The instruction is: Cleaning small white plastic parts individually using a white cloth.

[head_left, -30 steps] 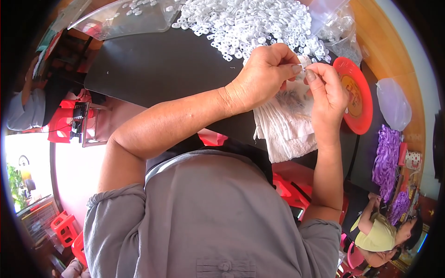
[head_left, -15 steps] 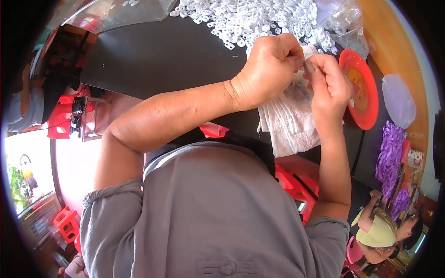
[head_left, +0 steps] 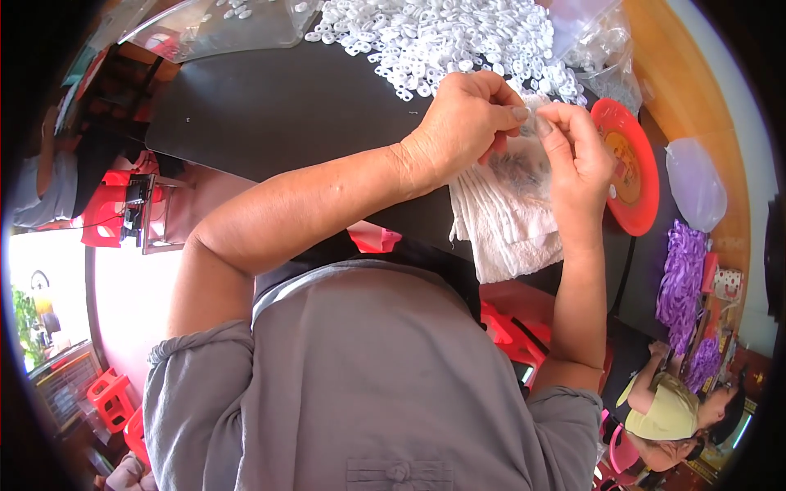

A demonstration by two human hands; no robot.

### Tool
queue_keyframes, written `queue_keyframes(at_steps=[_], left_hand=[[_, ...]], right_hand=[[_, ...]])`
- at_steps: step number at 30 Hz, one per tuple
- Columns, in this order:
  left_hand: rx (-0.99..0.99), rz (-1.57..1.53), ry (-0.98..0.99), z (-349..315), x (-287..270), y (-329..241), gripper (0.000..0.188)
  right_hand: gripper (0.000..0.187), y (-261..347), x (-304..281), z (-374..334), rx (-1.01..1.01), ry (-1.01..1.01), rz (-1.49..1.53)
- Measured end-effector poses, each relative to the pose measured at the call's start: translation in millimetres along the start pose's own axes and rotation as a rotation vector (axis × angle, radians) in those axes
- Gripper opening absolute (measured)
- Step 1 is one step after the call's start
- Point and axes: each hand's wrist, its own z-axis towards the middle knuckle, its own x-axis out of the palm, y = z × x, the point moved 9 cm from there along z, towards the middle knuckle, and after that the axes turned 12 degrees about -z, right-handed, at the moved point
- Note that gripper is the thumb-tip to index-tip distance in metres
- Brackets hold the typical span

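Note:
Over a folded white towel [head_left: 512, 245], my two hands come close together. My left hand [head_left: 467, 119] is closed in a pinch, thumb against the curled fingers. Facing it, my right hand [head_left: 580, 155] also pinches with thumb and forefinger. Whatever sits between the fingertips is too small to make out. Small dark grey bits [head_left: 524, 168] lie on the towel beneath the hands. Just beyond them spreads a heap of small white oval plastic pieces with holes [head_left: 442, 37]. A red round plate [head_left: 643, 200] stands just right of my right hand.
The black table [head_left: 286, 106] holds a clear plastic tray [head_left: 237, 33] at far left and clear bags [head_left: 610, 49] at far right. Purple strips [head_left: 684, 286] hang at the right. Another person in a yellow-green top [head_left: 667, 405] is at lower right. Red stools [head_left: 110, 397] stand at left.
My hands have moved slightly apart at the fingertips, the left one shifting a little to the left. More of the dark bits on the towel shows between them.

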Motion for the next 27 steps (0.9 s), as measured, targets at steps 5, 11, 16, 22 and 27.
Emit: queue_keyframes(at_steps=[5, 11, 16, 22, 27], left_hand=[[0.035, 0.143, 0.05, -1, 4, -6, 0.012], [0.069, 0.126, 0.058, -4, 7, -3, 0.009], [0.039, -0.016, 0.023, -11, 4, 3, 0.007], [-0.013, -0.135, -0.006, -10, 3, 3, 0.008], [-0.062, -0.068, -0.005, -10, 1, 2, 0.011]], right_hand=[[0.007, -4, 1, -1, 0.025, 0.041, -0.033], [0.004, -9, 4, -6, 0.16, 0.074, 0.053], [0.003, -10, 12, -12, 0.242, 0.099, 0.163], [0.002, -11, 15, -14, 0.289, 0.047, 0.266], [0.002, -12, 13, -10, 0.257, 0.069, 0.179]])
